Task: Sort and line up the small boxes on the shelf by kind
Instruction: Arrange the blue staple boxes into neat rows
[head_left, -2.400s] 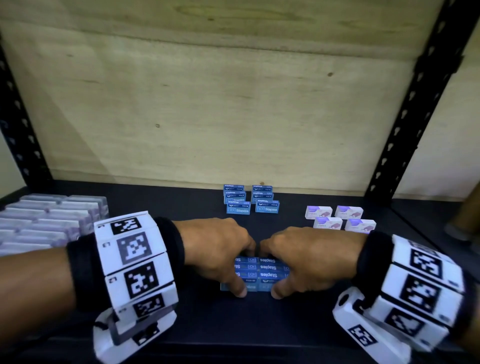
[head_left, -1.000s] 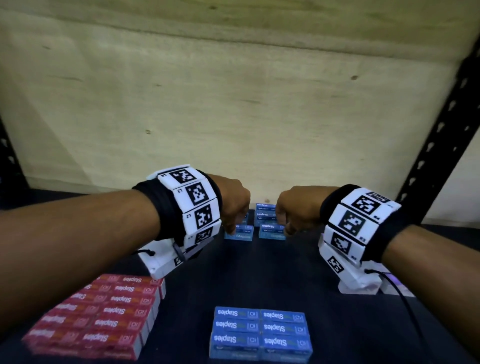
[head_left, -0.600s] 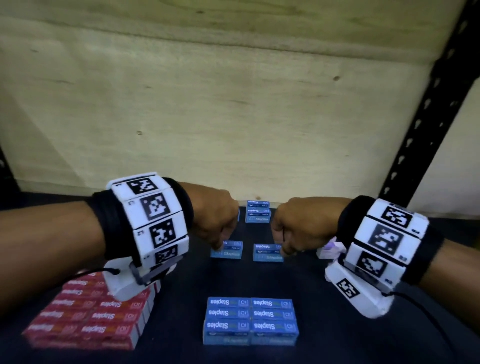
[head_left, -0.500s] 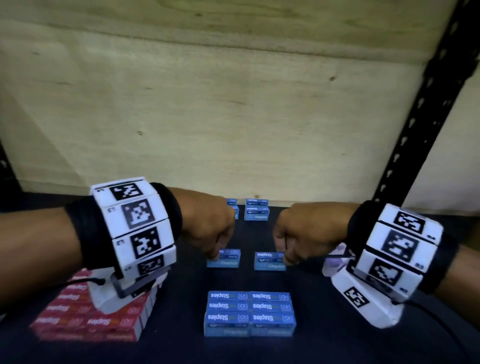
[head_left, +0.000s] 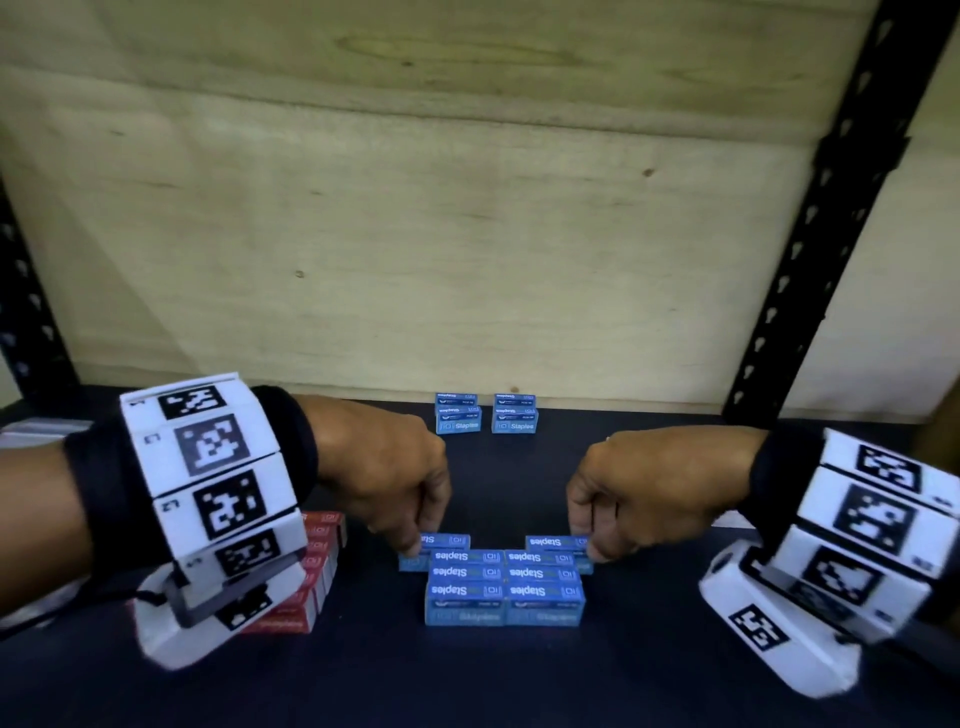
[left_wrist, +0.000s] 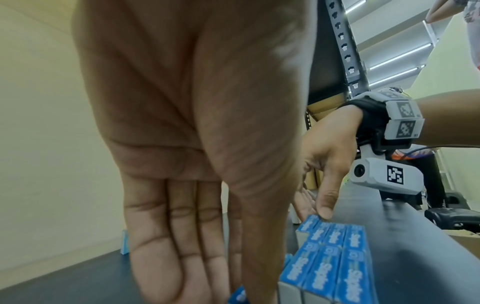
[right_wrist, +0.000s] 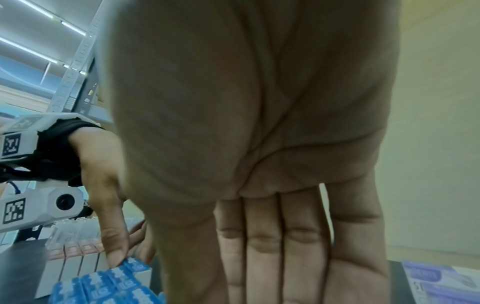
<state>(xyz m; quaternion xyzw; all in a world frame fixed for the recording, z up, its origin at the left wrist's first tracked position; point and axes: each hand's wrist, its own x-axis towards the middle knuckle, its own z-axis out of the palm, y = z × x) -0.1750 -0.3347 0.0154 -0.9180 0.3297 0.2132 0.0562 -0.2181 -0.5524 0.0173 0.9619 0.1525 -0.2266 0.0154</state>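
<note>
- Head view shows a blue block (head_left: 504, 587) of staple boxes at mid-shelf, packed two across and three rows deep, labels up; this serves as the landmark.
- Left hand (head_left: 384, 483) pinches a loose blue box (head_left: 434, 546) at the block's far-left corner, thumb on the near side and fingers behind it.
- Right hand (head_left: 639, 499) pinches a second blue box (head_left: 558, 545) at the block's far-right corner in the same way.
- Both boxes sit just behind the block's last row; each juts slightly outward past the block's side, so neither is squared up yet. Whether they touch the shelf (head_left: 467, 675) or hang just above it cannot be told.
- Well behind the block, against the wooden back panel (head_left: 467, 260), stand two small blue stacks (head_left: 485, 413), not yet brought forward.
- Left of the block lies a packed red group (head_left: 306, 577), partly hidden by the left wrist; it looks already sorted.
- Right wrist view shows a pale purple box (right_wrist: 441, 279) to the block's right; how many there are cannot be told.
- Judgement: the blue kind is roughly two thirds gathered. Left to do: seat these two boxes as a fourth row, then fetch the rear stacks.
</note>
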